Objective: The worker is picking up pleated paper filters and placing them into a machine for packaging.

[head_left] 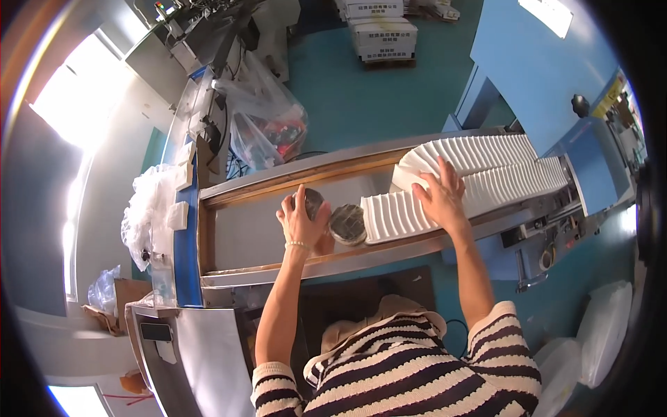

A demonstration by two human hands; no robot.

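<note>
**Fingers on two fronts, discs loose between**

Fingers of our left hand curl round a dark round disc in the steel tray; a second disc lies just beside it. Our right hand presses spread fingers on the white pleated stack. We judge the pleats may fan or slump if that pressure slips, nudging the loose disc askew.

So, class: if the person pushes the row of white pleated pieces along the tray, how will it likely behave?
The row of white pleated pieces would probably compress and fan sideways, since it already bends under the right hand. It looks thin and light, so likely floppy. The metal tray appears smooth, so it may slide easily.
</note>
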